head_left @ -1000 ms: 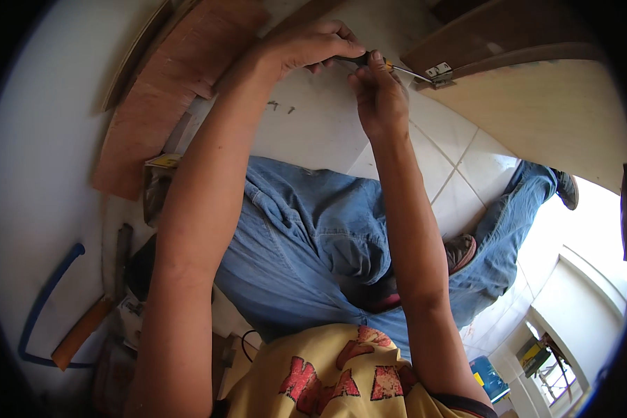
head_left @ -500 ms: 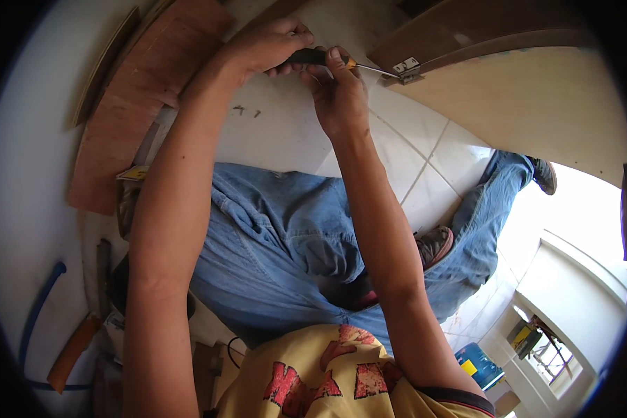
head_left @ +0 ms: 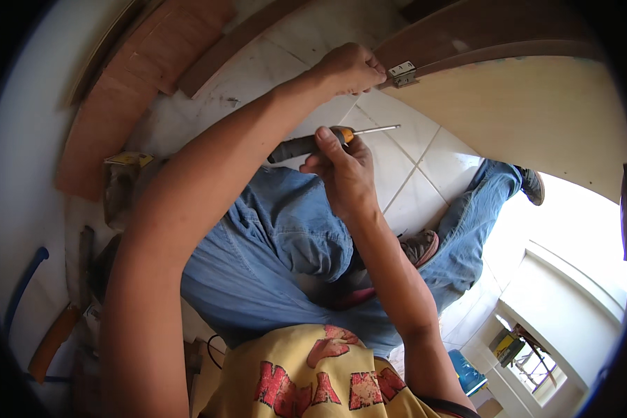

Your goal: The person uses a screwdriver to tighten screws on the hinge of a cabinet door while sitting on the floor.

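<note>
My right hand grips a screwdriver with a dark handle and an orange collar. The shaft points right, its tip in the air below the hinge. My left hand reaches out with bent fingers pressed together, beside a metal hinge. Whatever those fingers pinch, if anything, is hidden or too small to make out. The hinge sits at the near left corner of a wooden panel, pale on its broad face and brown along its edge. Small metal pieces, perhaps screws, lie on the floor to the left.
Brown boards stand and lie along the left side of the tiled floor. My jeans-clad legs stretch across the tiles. An orange-handled tool and a blue tube are at the lower left; a blue container stands lower right.
My left hand has left the screwdriver handle and moved right, up to the hinge. The right hand has drawn the screwdriver down and away, so its tip is off the hinge.
</note>
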The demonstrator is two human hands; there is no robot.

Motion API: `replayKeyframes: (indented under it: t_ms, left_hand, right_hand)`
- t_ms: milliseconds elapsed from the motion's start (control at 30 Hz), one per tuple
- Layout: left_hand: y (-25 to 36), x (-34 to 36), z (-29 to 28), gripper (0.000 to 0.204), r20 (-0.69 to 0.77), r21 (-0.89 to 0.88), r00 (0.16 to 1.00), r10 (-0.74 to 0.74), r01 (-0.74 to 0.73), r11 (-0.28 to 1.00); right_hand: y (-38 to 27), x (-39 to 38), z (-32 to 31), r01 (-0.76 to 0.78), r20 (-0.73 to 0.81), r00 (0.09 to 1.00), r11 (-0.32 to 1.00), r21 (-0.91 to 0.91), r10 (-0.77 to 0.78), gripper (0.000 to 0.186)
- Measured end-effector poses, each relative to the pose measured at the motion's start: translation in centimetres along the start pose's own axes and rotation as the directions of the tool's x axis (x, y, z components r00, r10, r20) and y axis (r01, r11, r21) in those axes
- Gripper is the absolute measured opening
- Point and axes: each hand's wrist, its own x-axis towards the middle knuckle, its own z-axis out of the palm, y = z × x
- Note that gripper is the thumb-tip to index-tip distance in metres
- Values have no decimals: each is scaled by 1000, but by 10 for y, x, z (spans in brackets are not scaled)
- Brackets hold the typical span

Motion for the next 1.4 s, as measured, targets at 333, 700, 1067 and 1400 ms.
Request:
replayKeyframes:
  t_ms: [333,700,1067,1400]
  left_hand:
    - [-33,29,61,19,-384,84,903,195,-176,981]
    - [-31,20,68,32,-322,400,893,314,-172,900]
    - [-35,23,70,31,-414,211,870,269,-196,958]
    - [-40,26,68,31,-307,482,863,401,-222,848]
  right_hand:
    - [-6,-74,-120,92,-121,989,993,69,-83,22]
    - [17,-57,-115,14,-129,992,998,64,-5,19]
    - [20,-56,-117,17,-173,985,997,69,-4,18]
    - [25,-54,-122,-3,-195,981,999,52,13,19]
